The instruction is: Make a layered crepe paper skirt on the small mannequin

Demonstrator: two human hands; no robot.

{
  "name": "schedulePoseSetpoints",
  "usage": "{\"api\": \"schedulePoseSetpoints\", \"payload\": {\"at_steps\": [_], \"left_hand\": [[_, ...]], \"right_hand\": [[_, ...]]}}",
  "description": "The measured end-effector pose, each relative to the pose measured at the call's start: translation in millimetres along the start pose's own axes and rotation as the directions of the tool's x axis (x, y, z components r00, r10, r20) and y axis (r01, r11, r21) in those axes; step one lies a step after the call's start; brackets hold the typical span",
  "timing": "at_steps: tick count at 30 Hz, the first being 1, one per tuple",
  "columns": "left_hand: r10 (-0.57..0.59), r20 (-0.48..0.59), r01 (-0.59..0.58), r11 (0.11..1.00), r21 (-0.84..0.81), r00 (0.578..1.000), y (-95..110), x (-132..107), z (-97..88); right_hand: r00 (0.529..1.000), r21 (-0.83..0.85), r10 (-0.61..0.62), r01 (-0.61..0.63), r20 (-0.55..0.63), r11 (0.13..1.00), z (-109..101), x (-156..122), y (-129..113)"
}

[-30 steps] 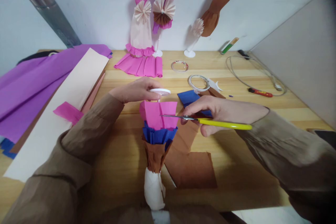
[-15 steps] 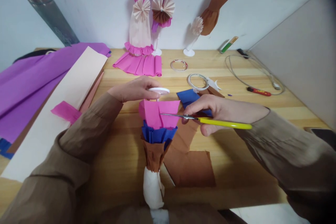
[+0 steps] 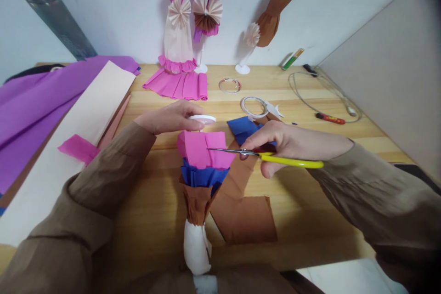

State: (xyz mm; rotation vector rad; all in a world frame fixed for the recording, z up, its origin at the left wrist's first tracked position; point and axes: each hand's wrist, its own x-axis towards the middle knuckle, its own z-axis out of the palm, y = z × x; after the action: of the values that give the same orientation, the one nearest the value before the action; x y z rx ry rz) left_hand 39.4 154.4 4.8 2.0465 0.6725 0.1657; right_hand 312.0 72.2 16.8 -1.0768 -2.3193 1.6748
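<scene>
Since a second ago the whole scene has slid a little to the left in the view, and the scissor tips have stayed on the pink paper.

A small mannequin [image 3: 195, 248] lies on the wooden table [image 3: 155, 220], its white body nearest the person and its stand pointing away. It wears a layered paper skirt: brown crepe [image 3: 196, 202], then blue [image 3: 203, 177], then a pink layer [image 3: 198, 149] at the far end. The left hand [image 3: 165, 118] curls over the white round base [image 3: 202, 119] of the stand, fingers closed on its rim. The right hand [image 3: 279, 140] grips yellow-handled scissors [image 3: 265, 156], fingers wrapped round the handles; the thin blades are nearly together, their tip lying on the pink layer.

A brown paper piece [image 3: 246, 218] lies just right of the mannequin, and a blue paper scrap [image 3: 243, 128] lies beyond the scissors. Purple crepe [image 3: 31, 110] and a cream sheet [image 3: 86, 119] lie at the left. Three dressed mannequins [image 3: 177, 27] stand by the wall.
</scene>
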Motion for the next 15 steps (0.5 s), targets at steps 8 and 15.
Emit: {"api": "schedulePoseSetpoints", "payload": {"at_steps": [8,15], "left_hand": [[-0.005,0.023,0.005,1.000,-0.011,1.000,1.6,-0.7,-0.1],[0.028,-0.014,-0.028,1.000,0.008,1.000,-1.3,-0.7,-0.8]], "right_hand": [[0.998,0.015,-0.067,0.068,-0.017,0.998,0.3,-4.5,3.1],[0.998,-0.031,-0.058,0.059,0.037,0.998,0.6,-8.8,-11.7]]}}
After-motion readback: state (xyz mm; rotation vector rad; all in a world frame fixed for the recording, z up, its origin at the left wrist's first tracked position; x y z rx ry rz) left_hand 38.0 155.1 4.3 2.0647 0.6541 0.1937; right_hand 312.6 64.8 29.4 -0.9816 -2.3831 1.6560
